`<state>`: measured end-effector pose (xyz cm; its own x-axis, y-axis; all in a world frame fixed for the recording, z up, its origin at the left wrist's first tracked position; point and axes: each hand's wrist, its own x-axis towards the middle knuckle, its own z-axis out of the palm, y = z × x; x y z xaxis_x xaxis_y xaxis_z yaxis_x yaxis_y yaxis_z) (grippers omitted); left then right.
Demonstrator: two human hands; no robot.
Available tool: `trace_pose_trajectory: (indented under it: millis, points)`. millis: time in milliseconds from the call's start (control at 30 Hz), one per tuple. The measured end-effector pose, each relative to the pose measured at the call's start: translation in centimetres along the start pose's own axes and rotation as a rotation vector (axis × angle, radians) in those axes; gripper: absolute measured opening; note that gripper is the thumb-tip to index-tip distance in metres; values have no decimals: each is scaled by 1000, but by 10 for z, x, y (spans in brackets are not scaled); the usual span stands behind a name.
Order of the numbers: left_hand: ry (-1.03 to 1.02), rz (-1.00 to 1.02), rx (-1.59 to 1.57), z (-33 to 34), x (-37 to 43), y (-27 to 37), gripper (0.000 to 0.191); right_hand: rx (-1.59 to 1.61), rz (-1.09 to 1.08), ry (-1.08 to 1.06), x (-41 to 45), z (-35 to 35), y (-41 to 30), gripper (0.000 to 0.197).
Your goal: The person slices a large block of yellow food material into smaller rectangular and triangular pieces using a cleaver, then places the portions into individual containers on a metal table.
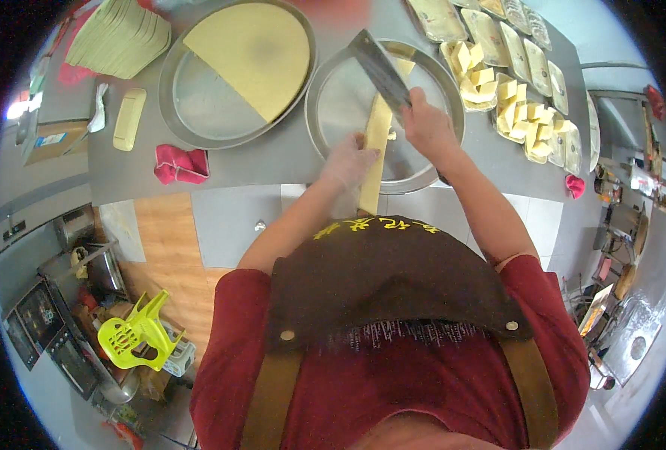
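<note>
My left hand (349,160), in a clear plastic glove, grips a long strip of pale yellow cake (376,152) that slants over the near rim of a round metal pan (333,84). In my right hand (431,124) is a broad-bladed cleaver (381,67), its dark blade angled up and away to the left over the pan. Partly behind the blade lies another small yellow piece (405,67). A crumb sits beside the strip on the pan's floor. To the left, a second round pan (209,107) holds a large half-round of the same cake (257,56).
Foam trays with cut yellow pieces (516,115) and wrapped trays (516,50) line the table's right side. At left are stacked foam trays (120,39), a single tray (129,119) and a pink cloth (182,164). A yellow-green plastic stool (136,334) stands on the floor behind.
</note>
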<state>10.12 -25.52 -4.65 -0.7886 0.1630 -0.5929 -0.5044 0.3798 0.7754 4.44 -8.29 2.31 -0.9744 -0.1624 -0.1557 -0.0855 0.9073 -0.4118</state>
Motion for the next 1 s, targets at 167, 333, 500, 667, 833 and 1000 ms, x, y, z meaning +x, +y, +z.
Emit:
trace_pose_trajectory:
  millis: [167,333,500,667,833,1000]
  points:
    - [-15,14,-195,-2,-11,10,49,-54,-60,-70,-7,24,9,21]
    - [5,30,-82,-3,-9,8,62,-92,-46,-154,0,47,15,22]
    - [-29,45,-43,-4,-5,3,67,-106,35,-284,0,45,-3,28]
    - [-17,-6,-5,-13,-20,24,65,-58,-79,-176,-10,25,-10,29]
    - [-115,-30,-289,-19,-32,19,58,72,94,173,-38,-4,29,21]
    - [-285,44,-340,8,-24,72,56,186,236,368,-74,-32,73,22]
